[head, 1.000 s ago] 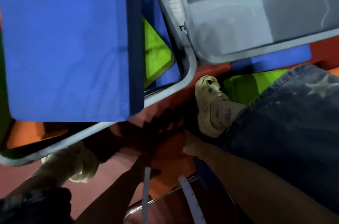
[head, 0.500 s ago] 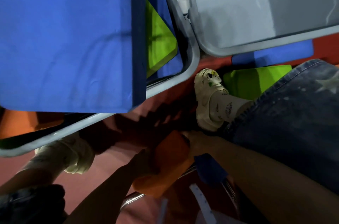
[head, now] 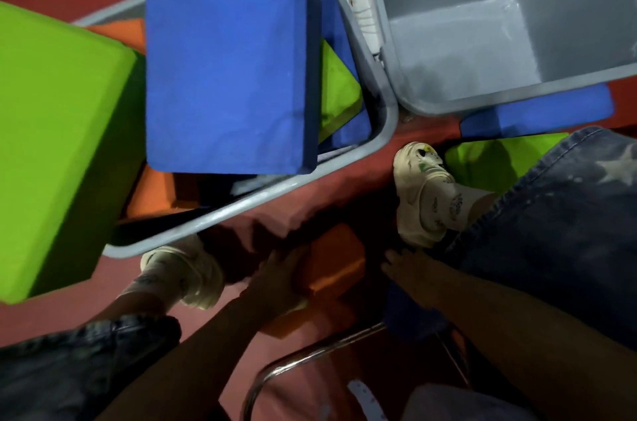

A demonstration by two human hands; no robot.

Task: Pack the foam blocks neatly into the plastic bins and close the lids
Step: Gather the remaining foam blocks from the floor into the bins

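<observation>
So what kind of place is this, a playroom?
Probably a soft-play or kids' activity room. Big fabric-covered foam blocks, like the tall blue slab and the green cube, fill a grey plastic bin, and the floor is red padded matting.

head cam: worn up top, looking pretty much straight down, close over the hands, shoes and red floor (head: 51, 313)
shared views: just this one
</observation>
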